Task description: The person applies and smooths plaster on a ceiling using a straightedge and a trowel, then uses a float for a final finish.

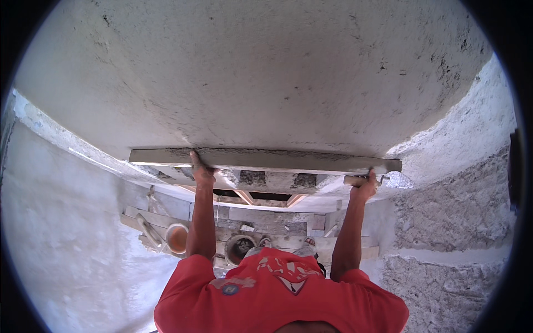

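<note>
A long, mortar-smeared straightedge (288, 161) lies level against the wet grey plaster (250, 77) of the wall. Near its left end my left hand (202, 171) is closed on it, one digit up over its face and the others at the lower edge. Toward the right end, my right hand (365, 186) grips the handle of a trowel (396, 180), whose blade points right. A digit of that hand also presses the straightedge from below. Mortar rides along the straightedge's upper edge.
Below is a wooden-framed opening (244, 197) in the wall. My feet rest on scaffold planks (347, 244), beside a dark bucket (240, 248) and a bucket with orange-brown contents (177, 238). Rough unplastered wall (449, 205) stands at right, a pale wall (61, 222) at left.
</note>
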The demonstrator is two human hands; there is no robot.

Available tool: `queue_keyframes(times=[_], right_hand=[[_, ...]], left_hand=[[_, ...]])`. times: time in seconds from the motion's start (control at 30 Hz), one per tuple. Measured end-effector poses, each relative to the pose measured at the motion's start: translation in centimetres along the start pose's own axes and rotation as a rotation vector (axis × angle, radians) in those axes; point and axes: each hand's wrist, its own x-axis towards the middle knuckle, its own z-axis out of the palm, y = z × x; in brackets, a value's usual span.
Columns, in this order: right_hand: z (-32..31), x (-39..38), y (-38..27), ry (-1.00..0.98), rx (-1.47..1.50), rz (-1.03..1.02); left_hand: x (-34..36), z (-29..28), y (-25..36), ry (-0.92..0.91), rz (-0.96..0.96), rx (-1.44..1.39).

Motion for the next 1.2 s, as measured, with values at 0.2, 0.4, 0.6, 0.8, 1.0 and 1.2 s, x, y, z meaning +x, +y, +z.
queue_keyframes(times=[0.2,0.4,0.6,0.8,1.0,1.2], right_hand=[[4.9,0.4,-10.2,-0.031,0.004,-0.216],[7.0,4.0,-18.9,-0.077,0.013,-0.271],[6.3,5.8,-19.2,-0.173,0.013,-0.276],[6.7,-0.3,-14.5,-0.1,-0.059,-0.19],[6.6,-4.9,-7.4,-0.119,-0.056,-0.312],[10.9,-4.1,-17.1,-0.129,-0.023,-0.447]], left_hand=[[-5.5,6.7,2.2,-0.126,0.051,-0.105],[-12.8,14.3,6.0,-0.095,0.053,-0.095],[-13.3,14.4,7.1,-0.205,0.018,-0.126],[-7.9,9.4,7.1,-0.282,0.057,-0.146],[-1.9,3.5,8.2,-0.175,0.085,-0.242],[-8.3,10.6,10.9,-0.205,0.055,-0.15]])
